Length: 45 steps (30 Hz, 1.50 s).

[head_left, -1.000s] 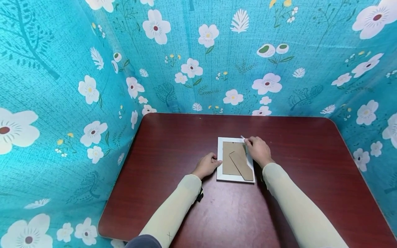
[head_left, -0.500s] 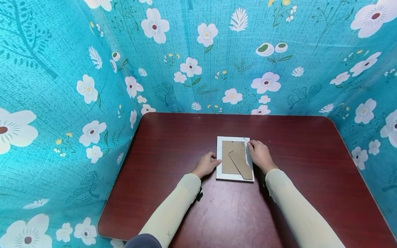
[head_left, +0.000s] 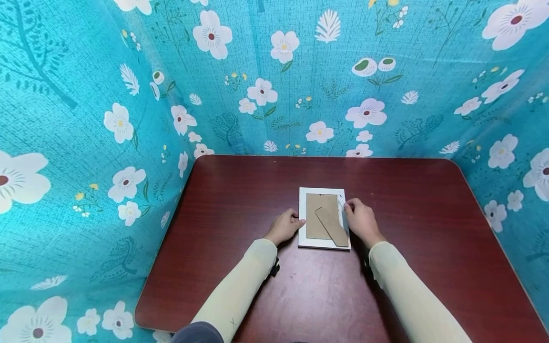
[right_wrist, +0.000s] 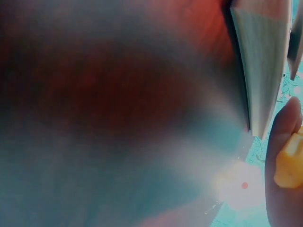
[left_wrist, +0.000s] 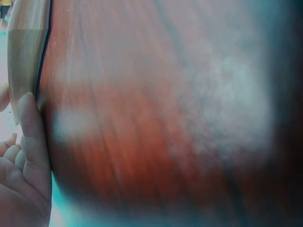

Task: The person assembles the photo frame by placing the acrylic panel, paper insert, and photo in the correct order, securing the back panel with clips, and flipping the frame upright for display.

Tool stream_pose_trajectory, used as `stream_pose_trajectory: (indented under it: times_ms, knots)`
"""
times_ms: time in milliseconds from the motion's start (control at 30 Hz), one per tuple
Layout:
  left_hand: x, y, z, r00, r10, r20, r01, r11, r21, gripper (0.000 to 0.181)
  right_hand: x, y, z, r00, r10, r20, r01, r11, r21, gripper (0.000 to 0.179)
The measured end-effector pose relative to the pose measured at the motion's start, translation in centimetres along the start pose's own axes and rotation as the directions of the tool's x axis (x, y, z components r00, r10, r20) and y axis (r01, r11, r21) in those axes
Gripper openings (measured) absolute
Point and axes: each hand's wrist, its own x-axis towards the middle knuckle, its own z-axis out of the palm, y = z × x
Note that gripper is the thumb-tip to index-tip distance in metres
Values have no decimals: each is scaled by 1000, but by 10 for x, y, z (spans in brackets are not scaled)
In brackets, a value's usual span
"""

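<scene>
In the head view a white picture frame [head_left: 302, 209] lies back side up on the table, showing its brown backing board [head_left: 315, 228] and slanted easel leg [head_left: 333, 226]. My left hand [head_left: 284, 226] holds the frame's left edge, thumb on top. At the right edge, my right hand [head_left: 362, 221] grips a thin tool, whose pale slender end [head_left: 341, 197] lies over the frame's upper right side. A yellow part [right_wrist: 289, 163], apparently its handle, shows within that hand in the right wrist view. The tool's exact kind is unclear, since the fingers cover most of it.
The dark red-brown table [head_left: 240, 190] has rounded corners and extends around the frame on all sides. A blue flowered cloth [head_left: 257, 119] hangs behind it and at both sides.
My right hand has come down the frame's right edge, a little nearer to me, with the thin tool in it. My left hand and the frame have stayed in place.
</scene>
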Motion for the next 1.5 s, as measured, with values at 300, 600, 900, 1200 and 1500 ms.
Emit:
stream_pose_trajectory:
  times_ms: [300, 600, 900, 1200, 1500]
  knots:
    - [1, -1, -1, 1000, -4, 6, 4, 1000, -2, 35, -13, 7, 1, 998, 49, 37, -49, 999, -3, 27]
    - [1, 0, 0, 1000, -11, 11, 11, 1000, 3, 36, -19, 11, 3, 994, 76, 77, -78, 996, 30, 28]
    - [1, -1, 0, 1000, -9, 11, 9, 1000, 0, 35, -18, 16, 4, 992, 108, 68, -109, 994, 8, 31]
    - [1, 0, 0, 1000, -8, 11, 8, 1000, -9, 36, -15, 18, 4, 991, 124, 45, -124, 992, -15, 31]
    - [2, -1, 1, 1000, -2, 4, 2, 1000, 5, 35, -13, 20, 4, 989, 122, 84, -121, 992, -21, 32]
